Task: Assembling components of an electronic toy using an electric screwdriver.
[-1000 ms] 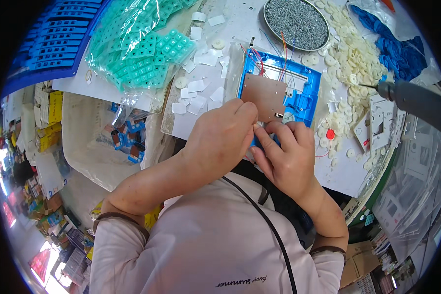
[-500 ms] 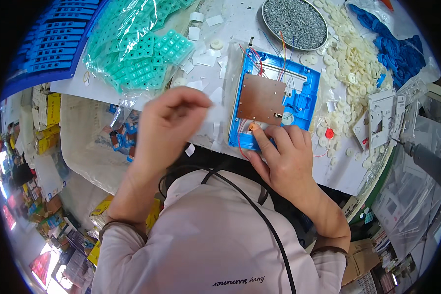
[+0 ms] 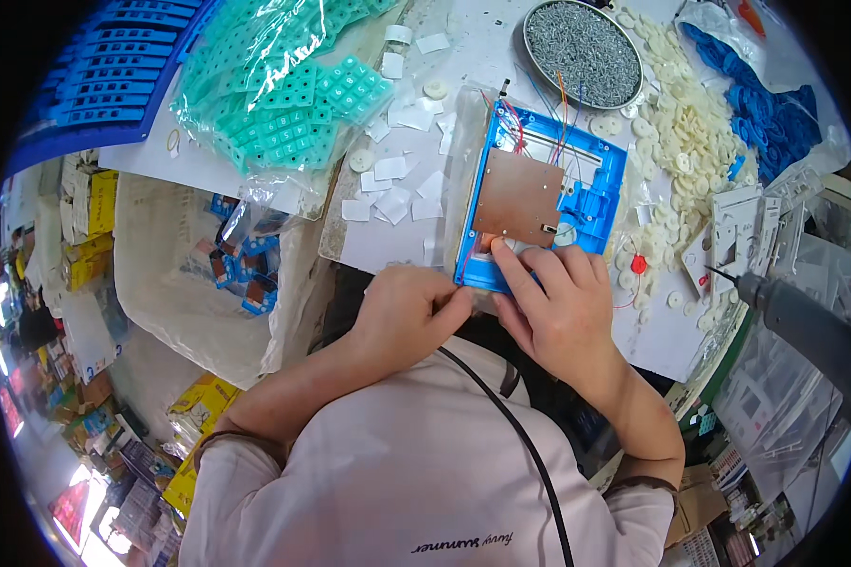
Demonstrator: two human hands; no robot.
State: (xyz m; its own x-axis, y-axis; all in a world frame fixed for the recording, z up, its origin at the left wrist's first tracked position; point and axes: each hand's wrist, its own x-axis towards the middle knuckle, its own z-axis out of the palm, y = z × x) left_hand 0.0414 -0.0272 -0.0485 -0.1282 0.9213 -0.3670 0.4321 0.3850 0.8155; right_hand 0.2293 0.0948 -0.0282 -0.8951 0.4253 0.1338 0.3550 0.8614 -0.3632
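Frame [image 3: 591, 203]: bright blue plastic. Board [image 3: 518, 198] mounted in it: plain brown. Wires [image 3: 558, 118]: red, orange and blue. Keypad sheets [image 3: 293, 94]: translucent teal, grid pattern of squares. Stacked trays [image 3: 113, 85]: deep blue, ribbed rows. Screws in dish [image 3: 581, 52]: speckled silver-grey. Discs [image 3: 686, 132]: cream white. Paper squares [image 3: 397, 184]: white. Gloves [image 3: 761, 104]: blue. Bench [image 3: 388, 250]: white. Screwdriver [image 3: 804, 326]: grey. Shirt [image 3: 397, 463]: pale pink.
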